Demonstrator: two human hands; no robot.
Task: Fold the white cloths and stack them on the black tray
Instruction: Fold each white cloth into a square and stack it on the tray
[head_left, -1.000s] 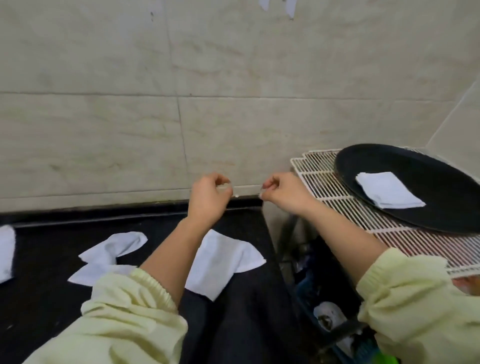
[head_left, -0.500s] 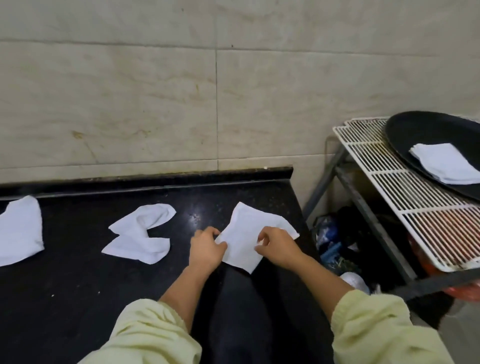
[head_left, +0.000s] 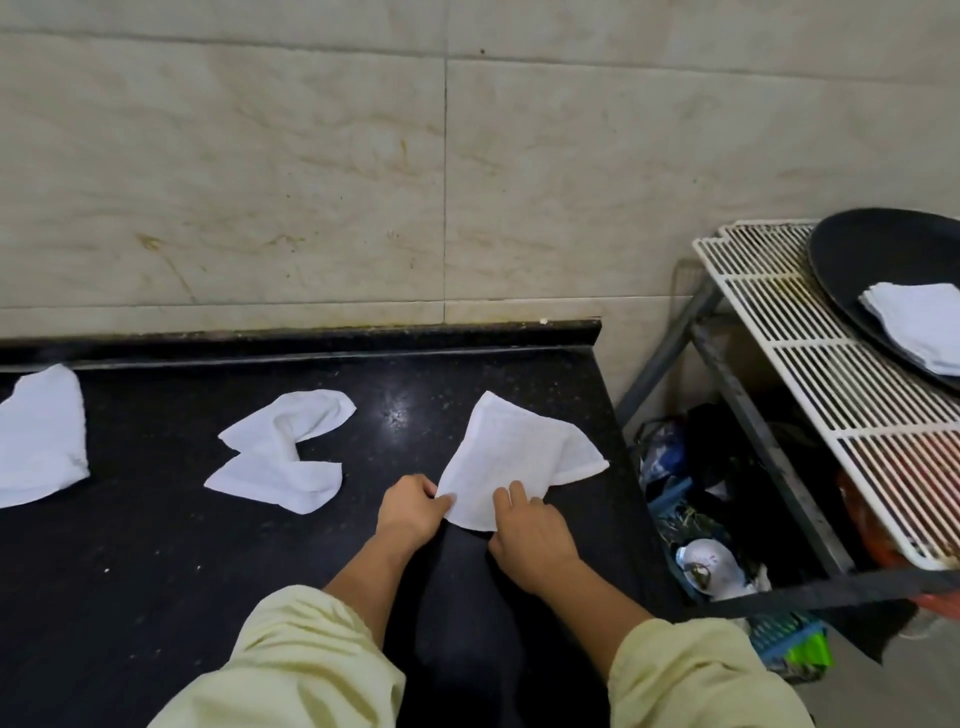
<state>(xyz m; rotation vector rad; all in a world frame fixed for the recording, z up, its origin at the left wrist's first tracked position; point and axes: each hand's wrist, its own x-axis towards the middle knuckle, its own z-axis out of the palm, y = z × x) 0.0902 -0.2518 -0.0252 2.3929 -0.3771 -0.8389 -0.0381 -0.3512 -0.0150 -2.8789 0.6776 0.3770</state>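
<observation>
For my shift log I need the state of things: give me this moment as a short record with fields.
left hand: pinches near corner of the cloth being folded
right hand: holds its near edge
cloth being folded: lies on the black counter
waiting on counter: middle cloth, crumpled; leftmost cloth
black tray: on the wire rack, bearing folded cloths
</observation>
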